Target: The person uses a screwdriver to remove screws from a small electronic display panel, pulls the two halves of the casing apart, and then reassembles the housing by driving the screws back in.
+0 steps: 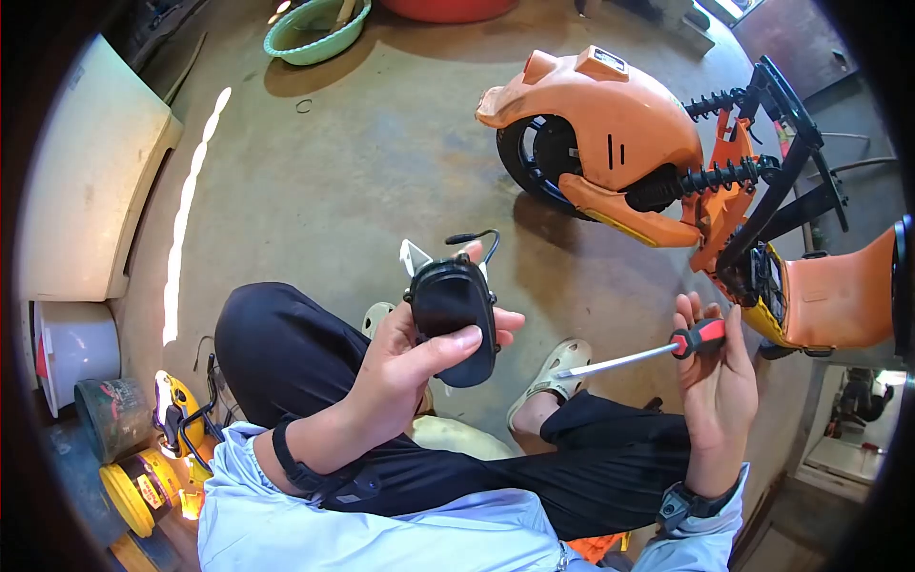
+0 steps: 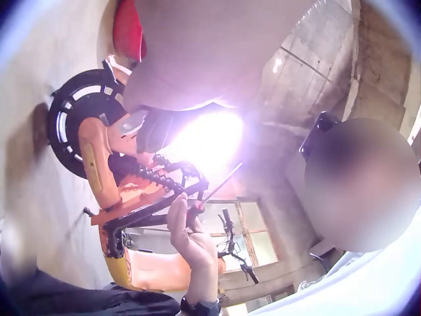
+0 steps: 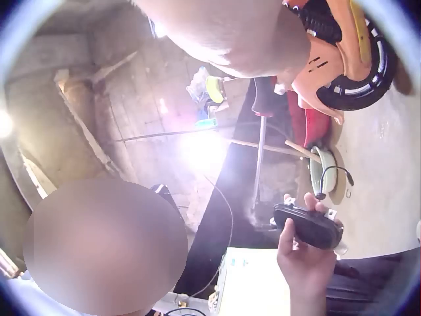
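My left hand (image 1: 410, 360) grips a black oval unit with a glossy face (image 1: 448, 297), its thumb across the lower face and fingers behind. A short black cable (image 1: 492, 246) with a plug end curls from the top, and pale brackets stick out there. In the right wrist view the same unit (image 3: 309, 227) shows from another side. To the right, my right hand (image 1: 721, 396), palm up, holds a screwdriver (image 1: 699, 338) by its red and black handle. Its metal shaft points left toward the unit, apart from it. The left wrist view shows the screwdriver only in part.
An orange scooter body (image 1: 629, 124) with its wheel and springs lies at the upper right. A green basin (image 1: 315, 43) and a red tub (image 1: 448, 8) stand at the back. Buckets, one of them yellow (image 1: 133, 491), line the left beside a white cabinet (image 1: 91, 181).
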The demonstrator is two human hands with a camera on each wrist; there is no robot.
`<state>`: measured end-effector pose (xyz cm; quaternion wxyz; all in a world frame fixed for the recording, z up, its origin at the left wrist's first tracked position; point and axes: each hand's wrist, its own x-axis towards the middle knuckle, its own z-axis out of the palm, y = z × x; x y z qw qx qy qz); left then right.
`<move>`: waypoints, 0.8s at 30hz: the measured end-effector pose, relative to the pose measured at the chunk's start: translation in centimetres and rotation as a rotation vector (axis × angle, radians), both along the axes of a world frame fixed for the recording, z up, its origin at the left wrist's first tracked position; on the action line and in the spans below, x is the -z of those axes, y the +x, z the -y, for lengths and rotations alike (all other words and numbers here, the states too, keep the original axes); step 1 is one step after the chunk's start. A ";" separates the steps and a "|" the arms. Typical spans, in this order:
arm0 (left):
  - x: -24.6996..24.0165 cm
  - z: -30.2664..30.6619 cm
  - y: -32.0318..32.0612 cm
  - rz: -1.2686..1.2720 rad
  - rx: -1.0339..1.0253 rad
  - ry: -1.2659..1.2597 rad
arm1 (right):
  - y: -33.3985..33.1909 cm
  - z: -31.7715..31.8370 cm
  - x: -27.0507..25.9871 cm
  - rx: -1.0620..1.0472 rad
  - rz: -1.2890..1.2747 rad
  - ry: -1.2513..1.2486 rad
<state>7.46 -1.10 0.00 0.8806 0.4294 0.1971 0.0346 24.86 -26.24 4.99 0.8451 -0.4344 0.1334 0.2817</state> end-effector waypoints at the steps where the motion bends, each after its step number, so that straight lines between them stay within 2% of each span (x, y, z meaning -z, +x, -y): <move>1: 0.1 -0.1 -0.1 0.010 0.008 0.000 | 0.0 -0.1 -0.1 0.007 -0.002 0.008; 6: 0.8 -0.3 0.2 0.030 -0.014 0.042 | -0.2 0.1 0.4 0.007 0.084 -0.060; 12: 1.5 0.4 0.0 0.218 0.016 0.068 | -0.9 0.3 0.8 -0.073 0.162 0.074; 15: 2.3 0.4 0.0 0.269 0.060 0.031 | -2.6 -1.6 -0.6 0.038 0.330 -0.135; 19: 2.0 0.4 -0.1 0.253 0.033 -0.024 | -3.2 -1.8 -1.0 0.021 0.448 -0.136; 21: 1.8 0.3 -0.2 0.215 -0.004 -0.020 | -3.5 -1.7 -1.0 -0.099 0.576 -0.111; 24: 1.6 0.3 -0.3 0.218 -0.012 -0.001 | -3.8 -1.8 -1.2 -0.172 0.605 -0.122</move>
